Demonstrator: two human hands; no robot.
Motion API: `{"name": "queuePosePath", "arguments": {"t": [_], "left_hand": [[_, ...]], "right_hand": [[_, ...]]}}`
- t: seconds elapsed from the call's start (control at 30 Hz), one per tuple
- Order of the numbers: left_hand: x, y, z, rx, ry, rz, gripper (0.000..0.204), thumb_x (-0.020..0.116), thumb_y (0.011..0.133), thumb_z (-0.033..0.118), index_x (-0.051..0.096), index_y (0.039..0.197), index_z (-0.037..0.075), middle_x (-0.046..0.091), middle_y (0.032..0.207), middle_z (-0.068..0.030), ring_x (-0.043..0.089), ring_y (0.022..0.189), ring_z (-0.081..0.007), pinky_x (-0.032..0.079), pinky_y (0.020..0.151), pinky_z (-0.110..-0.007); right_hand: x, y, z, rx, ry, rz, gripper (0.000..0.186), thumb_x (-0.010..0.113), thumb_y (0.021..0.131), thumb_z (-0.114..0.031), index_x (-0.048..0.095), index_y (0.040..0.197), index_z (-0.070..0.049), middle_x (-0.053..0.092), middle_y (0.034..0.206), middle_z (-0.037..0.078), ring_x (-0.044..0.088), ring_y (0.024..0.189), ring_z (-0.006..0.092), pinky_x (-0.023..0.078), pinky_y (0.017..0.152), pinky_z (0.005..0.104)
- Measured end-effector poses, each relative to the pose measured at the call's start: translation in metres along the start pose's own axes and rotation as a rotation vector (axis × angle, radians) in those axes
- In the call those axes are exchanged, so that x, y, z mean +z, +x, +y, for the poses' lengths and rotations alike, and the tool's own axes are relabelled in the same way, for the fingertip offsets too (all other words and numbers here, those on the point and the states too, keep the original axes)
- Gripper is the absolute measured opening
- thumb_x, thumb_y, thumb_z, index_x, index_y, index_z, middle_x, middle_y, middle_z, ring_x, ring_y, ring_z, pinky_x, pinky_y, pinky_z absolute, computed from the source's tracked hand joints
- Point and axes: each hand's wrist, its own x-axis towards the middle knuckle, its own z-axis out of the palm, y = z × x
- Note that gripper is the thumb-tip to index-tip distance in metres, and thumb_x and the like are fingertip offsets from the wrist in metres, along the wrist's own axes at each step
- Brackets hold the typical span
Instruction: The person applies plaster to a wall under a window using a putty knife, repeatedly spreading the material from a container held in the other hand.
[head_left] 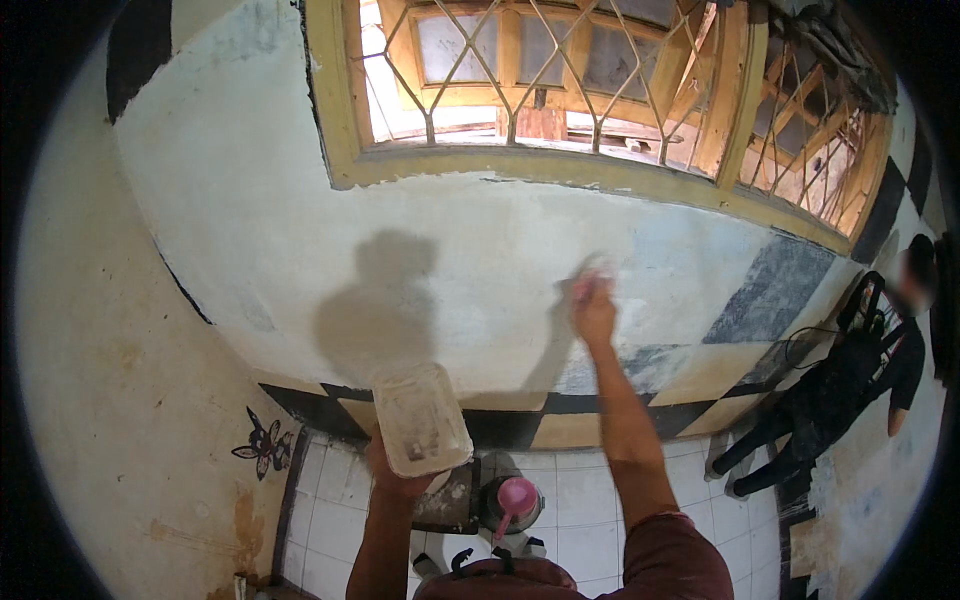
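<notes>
My left hand grips a shallow, rounded rectangular tray, pale and smeared with off-white material. My right hand is raised against the white-coated wall below the window, closed on a small pinkish, blurred object that I cannot identify; it casts a shadow there. Patches of dark checker pattern show through the coating to the right, and a checkered band runs along the wall's foot.
A yellow barred window spans the top. Below, a pink scoop rests on a round container beside a dark, stained block on the tiled floor. Another person in dark clothes stands at right. A stained side wall is at left.
</notes>
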Motion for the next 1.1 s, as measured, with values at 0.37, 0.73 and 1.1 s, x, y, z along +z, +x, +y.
{"name": "queuePosePath", "arguments": {"t": [0.37, 0.73, 1.1], "left_hand": [[0.003, -0.003, 0.000, 0.044, 0.050, -0.006, 0.061, 0.051, 0.091, 0.045, 0.039, 0.138, 0.008, 0.054, 0.129, -0.0140, 0.057, 0.116, -0.0347, 0.051, 0.089, -0.058], [0.016, 0.017, -0.026, 0.157, 0.235, 0.047, 0.077, 0.082, 0.071, 0.022, 0.042, 0.135, 0.006, 0.055, 0.127, -0.0128, 0.059, 0.112, -0.0285, 0.055, 0.087, -0.049], [0.044, 0.007, -0.028, 0.101, 0.011, 0.030, 0.064, 0.076, 0.079, 0.020, 0.045, 0.133, 0.005, 0.057, 0.124, -0.0114, 0.059, 0.111, -0.0243, 0.056, 0.087, -0.044]], "right_hand": [[-0.075, -0.014, 0.006, 0.331, 0.367, 0.350, 0.020, 0.057, 0.079, -0.004, 0.047, 0.096, 0.000, 0.053, 0.085, 0.012, 0.055, 0.075, 0.0247, 0.046, 0.073, 0.0367], [-0.069, -0.011, 0.080, -0.361, -0.056, -0.184, 0.031, 0.057, 0.077, 0.003, 0.054, 0.107, -0.005, 0.059, 0.099, 0.020, 0.056, 0.095, 0.0407, 0.046, 0.083, 0.0470], [-0.193, 0.070, 0.159, 0.299, -0.147, 0.504, 0.025, 0.052, 0.094, -0.020, 0.059, 0.097, 0.004, 0.065, 0.091, 0.023, 0.062, 0.084, 0.0402, 0.048, 0.075, 0.0430]]}}
